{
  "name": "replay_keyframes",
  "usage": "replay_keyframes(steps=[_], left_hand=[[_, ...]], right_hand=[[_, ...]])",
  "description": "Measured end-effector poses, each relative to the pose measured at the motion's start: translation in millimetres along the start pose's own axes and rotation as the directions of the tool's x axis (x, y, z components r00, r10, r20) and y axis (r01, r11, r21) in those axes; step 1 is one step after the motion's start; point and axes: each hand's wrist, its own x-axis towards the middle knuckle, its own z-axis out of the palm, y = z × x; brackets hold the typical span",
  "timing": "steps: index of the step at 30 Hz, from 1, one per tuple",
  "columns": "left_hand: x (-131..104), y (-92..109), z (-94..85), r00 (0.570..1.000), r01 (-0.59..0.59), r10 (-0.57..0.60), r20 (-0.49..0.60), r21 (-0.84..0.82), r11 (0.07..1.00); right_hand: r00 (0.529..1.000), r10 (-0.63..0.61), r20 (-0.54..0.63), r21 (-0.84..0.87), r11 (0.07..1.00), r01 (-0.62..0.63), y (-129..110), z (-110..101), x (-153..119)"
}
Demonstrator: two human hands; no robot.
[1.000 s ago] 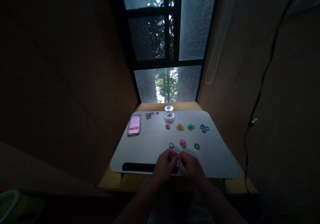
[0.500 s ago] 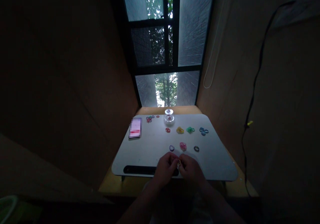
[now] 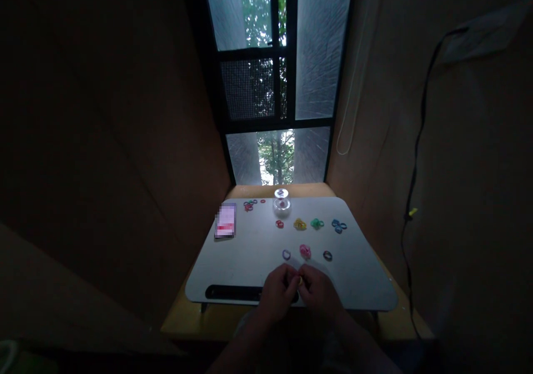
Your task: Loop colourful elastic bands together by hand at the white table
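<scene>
My left hand (image 3: 278, 288) and my right hand (image 3: 317, 290) meet at the near edge of the white lap table (image 3: 250, 257). Both are closed, fingertips pinched together on a small yellowish hair tie (image 3: 300, 280), mostly hidden by the fingers. Just beyond them lie a purple hair tie (image 3: 286, 254), a clump of pink hair ties (image 3: 305, 251) and a dark hair tie (image 3: 327, 255). Farther back, a row holds red hair ties (image 3: 280, 224), yellow hair ties (image 3: 300, 224), green hair ties (image 3: 317, 223) and blue hair ties (image 3: 338, 226).
A clear round container (image 3: 282, 206) stands at the back middle. Mixed hair ties (image 3: 249, 205) lie at the back left, near a phone-like item with a blurred face (image 3: 225, 220). A black slot (image 3: 233, 292) runs along the front. A black cable (image 3: 417, 146) hangs at the right wall.
The view has tilted up slightly, so the table sits lower. My hands stay together, with the fingers shifted a little around the yellowish hair tie.
</scene>
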Motion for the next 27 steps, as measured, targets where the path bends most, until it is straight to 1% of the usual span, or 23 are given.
replay_keyframes(steps=[5, 12, 20, 27], left_hand=[[0.6, 1.9, -1.3, 1.000, -0.006, 0.006, -0.001, 0.061, 0.998], [0.1, 1.8, 1.4, 1.000, -0.014, 0.014, 0.001, 0.171, 0.985], [4.4, 1.6, 1.0, 1.000, -0.016, 0.013, 0.017, 0.180, 0.984], [9.2, 0.8, -1.6, 0.999, 0.034, -0.037, 0.029, 0.103, 0.994]], right_hand=[[1.000, -0.007, 0.002, -0.004, 1.000, 0.007, 2.1, 1.6, 0.4], [1.000, -0.004, 0.022, -0.013, 1.000, 0.005, 3.0, 1.8, 2.0], [0.999, 0.022, 0.032, -0.005, 1.000, -0.022, 6.4, 3.3, 4.4], [0.998, 0.026, 0.058, 0.019, 0.999, -0.027, 7.5, 2.6, 7.2]])
